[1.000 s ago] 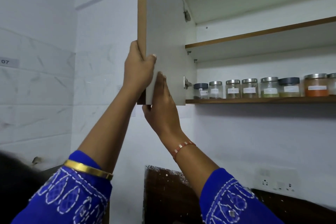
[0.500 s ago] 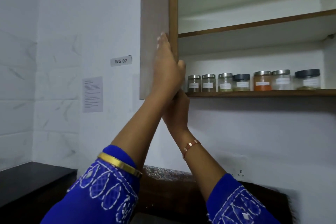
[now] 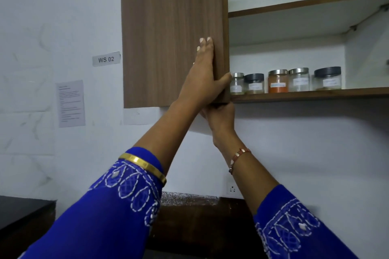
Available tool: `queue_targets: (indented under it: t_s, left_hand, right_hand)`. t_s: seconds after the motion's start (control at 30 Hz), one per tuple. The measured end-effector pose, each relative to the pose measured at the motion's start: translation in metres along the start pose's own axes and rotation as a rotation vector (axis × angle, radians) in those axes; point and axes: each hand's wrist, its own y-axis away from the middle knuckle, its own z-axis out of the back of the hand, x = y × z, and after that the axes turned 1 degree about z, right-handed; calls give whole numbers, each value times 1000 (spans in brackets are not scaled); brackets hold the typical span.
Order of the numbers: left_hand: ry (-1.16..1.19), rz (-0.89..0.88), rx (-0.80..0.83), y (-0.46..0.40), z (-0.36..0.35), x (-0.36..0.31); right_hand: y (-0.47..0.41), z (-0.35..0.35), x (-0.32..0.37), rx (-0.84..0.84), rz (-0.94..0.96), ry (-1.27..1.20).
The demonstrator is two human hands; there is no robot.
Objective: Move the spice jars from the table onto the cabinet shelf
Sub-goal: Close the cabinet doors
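Note:
Several glass spice jars stand in a row on the lower cabinet shelf [image 3: 315, 94], among them an orange-filled jar [image 3: 277, 83] and a dark-lidded jar [image 3: 327, 79]. The brown wooden cabinet door [image 3: 168, 27] covers the left part of the cabinet. My left hand [image 3: 205, 78] lies flat on the door's front near its right edge, thumb hooked around that edge. My right hand [image 3: 222, 119] grips the door's lower right corner from below, partly hidden behind my left wrist. The table is out of view.
An upper shelf [image 3: 305, 7] sits above the jars. A "WS 02" label [image 3: 106, 59] and a printed sheet [image 3: 71, 103] hang on the white wall. A dark counter [image 3: 23, 210] lies lower left, a wall socket [image 3: 232, 189] below the cabinet.
The door has swung toward the cabinet: its white inner face showed before, its wood front faces me now and hides the leftmost jars. Both hands stayed on it.

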Motion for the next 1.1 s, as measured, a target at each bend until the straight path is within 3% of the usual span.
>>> queue_targets:
  t_s: [0.23, 0.47, 0.73, 1.1]
  left_hand:
    - [-34, -118, 72, -21, -41, 26]
    - [-182, -179, 138, -31, -78, 65]
    - [-316, -188, 217, -44, -113, 90]
    - [-369, -188, 190, -60, -150, 108]
  right_hand:
    - [-26, 34, -12, -97, 24, -167]
    - [-66, 51, -35, -362, 197, 112]
    - [-98, 60, -50, -466, 206, 337]
    - [-134, 75, -67, -464, 153, 567]
